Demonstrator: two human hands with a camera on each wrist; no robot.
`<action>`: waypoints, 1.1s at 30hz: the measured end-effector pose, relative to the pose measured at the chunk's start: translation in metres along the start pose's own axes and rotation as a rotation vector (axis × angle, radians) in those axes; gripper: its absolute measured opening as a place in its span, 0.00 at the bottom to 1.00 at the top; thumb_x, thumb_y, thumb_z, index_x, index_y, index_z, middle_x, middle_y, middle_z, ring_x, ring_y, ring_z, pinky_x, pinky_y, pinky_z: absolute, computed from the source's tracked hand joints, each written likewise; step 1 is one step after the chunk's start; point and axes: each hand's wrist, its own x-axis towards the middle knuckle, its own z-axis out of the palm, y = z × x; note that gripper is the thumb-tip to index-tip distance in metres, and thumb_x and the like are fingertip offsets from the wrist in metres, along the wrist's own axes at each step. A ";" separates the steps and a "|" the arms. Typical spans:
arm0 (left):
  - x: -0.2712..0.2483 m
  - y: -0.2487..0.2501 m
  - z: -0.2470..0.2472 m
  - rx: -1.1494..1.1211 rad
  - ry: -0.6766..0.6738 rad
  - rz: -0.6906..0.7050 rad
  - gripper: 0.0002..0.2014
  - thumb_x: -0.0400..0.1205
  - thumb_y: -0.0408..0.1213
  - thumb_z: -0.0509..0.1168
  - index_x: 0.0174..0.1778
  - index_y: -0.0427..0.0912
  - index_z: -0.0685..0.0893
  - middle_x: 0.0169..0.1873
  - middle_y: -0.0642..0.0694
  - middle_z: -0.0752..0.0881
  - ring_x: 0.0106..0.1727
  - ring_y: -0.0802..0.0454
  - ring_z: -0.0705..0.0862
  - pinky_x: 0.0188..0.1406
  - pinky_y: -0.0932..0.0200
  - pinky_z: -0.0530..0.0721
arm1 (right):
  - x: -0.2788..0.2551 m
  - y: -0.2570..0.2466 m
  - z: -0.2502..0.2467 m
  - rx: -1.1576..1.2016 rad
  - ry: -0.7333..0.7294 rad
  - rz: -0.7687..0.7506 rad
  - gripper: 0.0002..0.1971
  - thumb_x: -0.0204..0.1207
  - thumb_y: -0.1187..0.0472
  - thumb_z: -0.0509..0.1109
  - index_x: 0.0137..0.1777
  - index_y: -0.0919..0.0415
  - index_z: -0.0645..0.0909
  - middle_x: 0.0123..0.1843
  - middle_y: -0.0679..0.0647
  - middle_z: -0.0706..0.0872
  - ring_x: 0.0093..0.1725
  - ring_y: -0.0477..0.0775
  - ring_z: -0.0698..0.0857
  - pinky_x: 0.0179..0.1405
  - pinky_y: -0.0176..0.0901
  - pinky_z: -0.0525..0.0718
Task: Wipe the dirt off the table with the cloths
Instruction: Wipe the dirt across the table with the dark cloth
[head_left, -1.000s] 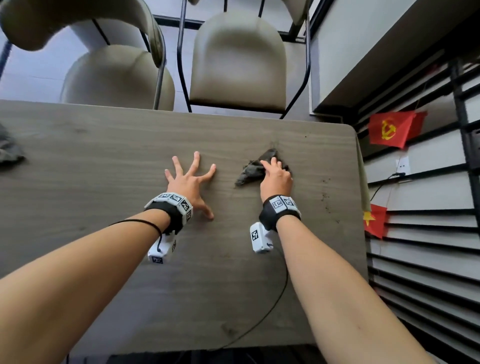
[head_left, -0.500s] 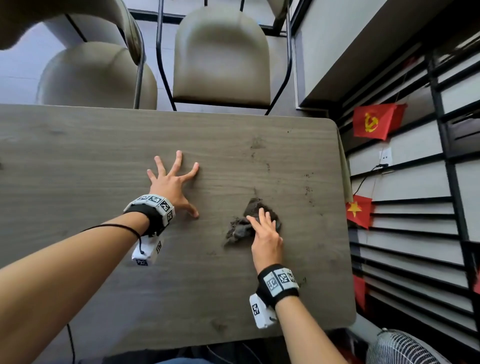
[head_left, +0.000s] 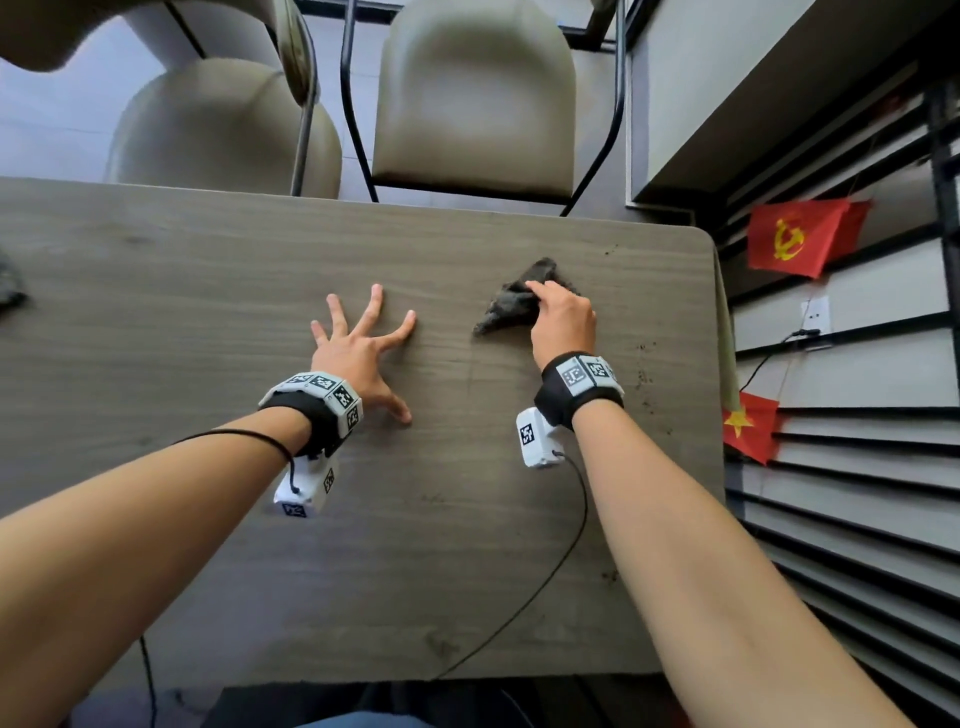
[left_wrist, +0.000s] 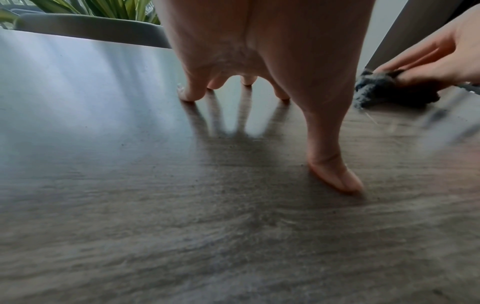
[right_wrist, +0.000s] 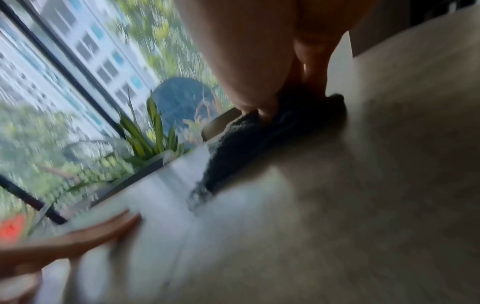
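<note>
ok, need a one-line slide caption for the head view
Right hand presses a dark cloth onto the dirt-specked wooden table; left hand braces, fingers spread.

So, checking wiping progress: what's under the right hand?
A crumpled dark cloth lies under the right hand, pressed onto the table. Its left part sticks out. Any dirt beneath the cloth is covered, so it cannot be seen.

Right hand (head_left: 562, 322) on dark cloth (head_left: 506, 306), left hand (head_left: 358, 353) splayed on table (head_left: 208, 291).
</note>
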 end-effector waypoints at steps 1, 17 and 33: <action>0.000 0.000 0.000 -0.002 0.000 0.002 0.72 0.49 0.71 0.82 0.85 0.75 0.43 0.85 0.54 0.27 0.83 0.21 0.30 0.79 0.18 0.44 | -0.004 0.002 -0.004 0.071 0.069 -0.026 0.23 0.77 0.74 0.60 0.64 0.52 0.86 0.60 0.54 0.88 0.55 0.64 0.86 0.53 0.52 0.84; 0.001 0.001 0.004 0.015 0.033 -0.003 0.72 0.49 0.72 0.81 0.85 0.74 0.42 0.85 0.53 0.26 0.83 0.22 0.31 0.79 0.19 0.45 | -0.081 0.026 0.030 -0.041 0.003 0.025 0.19 0.81 0.72 0.65 0.68 0.57 0.83 0.73 0.67 0.79 0.72 0.72 0.76 0.72 0.68 0.72; -0.003 0.001 0.002 -0.015 0.033 -0.007 0.72 0.49 0.71 0.82 0.85 0.75 0.43 0.85 0.55 0.26 0.83 0.23 0.30 0.80 0.19 0.45 | -0.006 0.015 -0.009 0.051 0.060 -0.061 0.20 0.79 0.71 0.64 0.66 0.53 0.85 0.68 0.64 0.83 0.62 0.68 0.84 0.61 0.58 0.82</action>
